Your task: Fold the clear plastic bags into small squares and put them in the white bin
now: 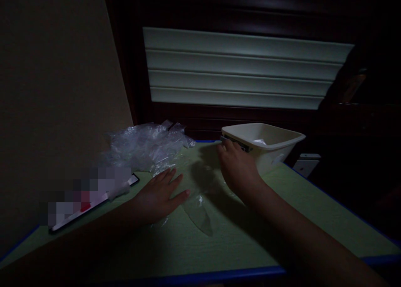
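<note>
Dimly lit corner of a room: a plain wall (62, 69) at left meets dark woodwork with a panel of pale horizontal slats (238, 69). Below it, a green tabletop (316, 220) bordered by a blue edge band.

Left hand (161, 195): palm down left of the tabletop's centre, fingers apart and extended, thumb pointing toward the right edge, nothing grasped. A clear plastic sheet or bag (202, 216) lies just beside the thumb, spread over the middle of the tabletop; its full outline is too faint to trace.

Right hand (236, 166): raised toward the far edge, fingers curled closed around a dark, flat object (245, 146), partly hidden, at the left rim of a cream basin (269, 157). The basin stands at the far right corner, with a small whitish item (260, 142) visible inside.

Far left corner: a heap of crumpled clear plastic (138, 147). Along the left edge: a dark-rimmed flat object (97, 203), largely pixelated. Beyond the right edge: a whitish box-like item (307, 166), set lower than the tabletop.
</note>
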{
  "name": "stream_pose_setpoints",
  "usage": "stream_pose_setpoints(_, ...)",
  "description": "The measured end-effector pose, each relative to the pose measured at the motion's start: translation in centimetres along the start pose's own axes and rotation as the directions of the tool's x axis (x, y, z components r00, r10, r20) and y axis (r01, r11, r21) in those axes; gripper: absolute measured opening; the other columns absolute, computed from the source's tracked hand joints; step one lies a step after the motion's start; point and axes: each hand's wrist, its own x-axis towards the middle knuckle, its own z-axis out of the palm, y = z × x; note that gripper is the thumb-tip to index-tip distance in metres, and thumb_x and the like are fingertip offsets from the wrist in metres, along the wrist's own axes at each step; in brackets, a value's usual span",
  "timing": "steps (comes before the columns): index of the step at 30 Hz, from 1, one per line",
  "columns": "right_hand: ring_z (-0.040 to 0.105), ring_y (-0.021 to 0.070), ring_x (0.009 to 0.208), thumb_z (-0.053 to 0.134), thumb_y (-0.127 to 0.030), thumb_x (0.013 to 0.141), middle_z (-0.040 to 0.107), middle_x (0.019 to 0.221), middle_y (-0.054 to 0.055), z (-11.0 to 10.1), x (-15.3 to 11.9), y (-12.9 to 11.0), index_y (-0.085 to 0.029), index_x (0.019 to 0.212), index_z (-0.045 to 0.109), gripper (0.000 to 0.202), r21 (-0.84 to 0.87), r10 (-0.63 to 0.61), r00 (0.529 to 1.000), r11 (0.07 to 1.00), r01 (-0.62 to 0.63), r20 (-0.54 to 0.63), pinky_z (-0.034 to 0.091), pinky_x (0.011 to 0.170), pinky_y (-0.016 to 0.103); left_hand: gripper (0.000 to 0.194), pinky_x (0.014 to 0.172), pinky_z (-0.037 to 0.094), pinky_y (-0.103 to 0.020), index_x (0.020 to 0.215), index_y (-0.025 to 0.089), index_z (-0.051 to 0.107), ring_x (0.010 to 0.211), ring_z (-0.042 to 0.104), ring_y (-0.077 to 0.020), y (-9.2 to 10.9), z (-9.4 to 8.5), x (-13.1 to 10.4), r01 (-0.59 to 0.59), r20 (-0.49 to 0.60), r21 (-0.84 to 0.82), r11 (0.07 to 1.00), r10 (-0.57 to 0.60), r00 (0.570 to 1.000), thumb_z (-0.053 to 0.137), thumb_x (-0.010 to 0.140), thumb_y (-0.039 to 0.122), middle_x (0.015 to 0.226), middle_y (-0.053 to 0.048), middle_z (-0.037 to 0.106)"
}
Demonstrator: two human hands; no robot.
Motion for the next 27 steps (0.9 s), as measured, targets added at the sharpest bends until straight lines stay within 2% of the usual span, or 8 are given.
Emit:
stream_pose_setpoints(2, 0.048, 0.0286, 0.116, 0.032, 0.0, 0.085, 0.047, 0.131, 0.02, -0.2, -0.2, -0.4, -0.009, 0.125, 0.05, 0.045, 0.056, -0.016, 0.993, 0.998, 0.023, -0.119, 0.045, 0.087, 0.037, 0.059, 0.108, 0.025, -0.05, 0.136, 0.011, 0.043, 0.135, 0.026, -0.0343, 0.2, 0.0, -0.1, -0.014, -0.036, 0.0, 1.0, 0.014, 0.999, 0.032, 0.095, 0.052, 0.146, -0.019, 0.03)
stream_pose_setpoints(4, 0.044, 0.023, 0.12, 0.03, -0.002, 0.086, 0.044, 0.135, 0.016, -0.2, -0.5, -1.0, -0.01, 0.13, 0.045, 0.046, 0.217, -0.072, 0.967, 0.968, 0.127, -0.243, 0.04, 0.095, 0.032, 0.055, 0.108, 0.027, -0.046, 0.132, 0.013, 0.047, 0.133, 0.032, -0.0318, 0.5, -0.1, -0.1, -0.043, -0.065, 0.005, 0.999, 0.043, 0.997, 0.033, 0.095, 0.05, 0.144, -0.017, 0.036)
stream_pose_setpoints(6, 0.045, 0.0201, 0.119, 0.031, -0.005, 0.087, 0.045, 0.134, 0.014, 0.2, -0.6, -1.7, -0.009, 0.131, 0.043, 0.046, 0.387, -0.13, 0.955, 0.893, 0.23, -0.268, 0.039, 0.096, 0.029, 0.049, 0.108, 0.028, -0.042, 0.128, 0.014, 0.051, 0.13, 0.037, -0.0285, 0.6, -0.1, -0.2, -0.071, -0.085, 0.016, 0.997, 0.072, 0.994, 0.036, 0.095, 0.046, 0.139, -0.014, 0.043)
stream_pose_setpoints(9, 0.053, 0.0204, 0.11, 0.035, -0.007, 0.087, 0.05, 0.129, 0.015, 1.1, -0.7, -2.2, -0.01, 0.129, 0.046, 0.043, 0.463, -0.221, 0.971, 0.854, 0.237, -0.089, 0.041, 0.091, 0.03, 0.046, 0.107, 0.03, -0.042, 0.128, 0.015, 0.052, 0.128, 0.039, -0.0282, 0.6, 0.0, -0.2, -0.069, -0.096, 0.038, 0.997, 0.072, 0.993, 0.038, 0.094, 0.044, 0.137, -0.014, 0.046)
stream_pose_setpoints(13, 0.064, 0.0195, 0.072, 0.041, -0.019, 0.09, 0.068, 0.087, 0.012, 1.7, -0.5, -2.1, -0.012, 0.095, 0.067, 0.027, 0.438, -0.267, 0.954, 0.88, 0.183, 0.138, 0.044, 0.064, 0.028, 0.048, 0.107, 0.028, -0.045, 0.132, 0.013, 0.049, 0.131, 0.035, -0.0308, 0.1, 0.2, -0.1, -0.02, -0.087, 0.064, 0.998, 0.025, 0.996, 0.036, 0.095, 0.041, 0.141, -0.016, 0.041)
stream_pose_setpoints(19, 0.06, 0.0169, 0.052, 0.035, -0.045, 0.094, 0.066, 0.061, 0.01, 0.7, -0.7, -1.3, -0.015, 0.065, 0.068, 0.053, 0.432, -0.26, 0.903, 0.897, 0.094, 0.342, 0.037, 0.049, 0.026, 0.05, 0.107, 0.028, -0.047, 0.133, 0.011, 0.047, 0.129, 0.037, -0.0326, -0.3, 0.2, 0.3, 0.042, -0.084, 0.075, 0.996, -0.036, 0.996, 0.036, 0.095, 0.042, 0.139, -0.019, 0.042)
stream_pose_setpoints(23, 0.061, 0.0181, 0.049, 0.035, -0.048, 0.094, 0.064, 0.054, 0.01, 0.7, -0.8, -0.8, -0.016, 0.057, 0.067, 0.058, 0.41, -0.239, 0.885, 0.91, 0.061, 0.399, 0.04, 0.049, 0.027, 0.053, 0.107, 0.027, -0.046, 0.133, 0.011, 0.048, 0.13, 0.036, -0.0328, -0.5, 0.4, 0.2, 0.046, -0.081, 0.064, 0.997, -0.041, 0.996, 0.034, 0.094, 0.045, 0.14, -0.019, 0.041)
stream_pose_setpoints(27, 0.066, 0.0251, 0.063, 0.039, -0.04, 0.093, 0.068, 0.067, 0.016, 0.9, -0.4, -0.8, -0.012, 0.072, 0.07, 0.047, 0.334, -0.116, 0.946, 0.942, 0.008, 0.304, 0.044, 0.057, 0.031, 0.052, 0.105, 0.03, -0.046, 0.133, 0.011, 0.047, 0.13, 0.036, -0.0323, -0.3, 0.2, 0.1, 0.032, -0.107, 0.059, 0.998, -0.025, 0.994, 0.034, 0.093, 0.043, 0.141, -0.017, 0.04)
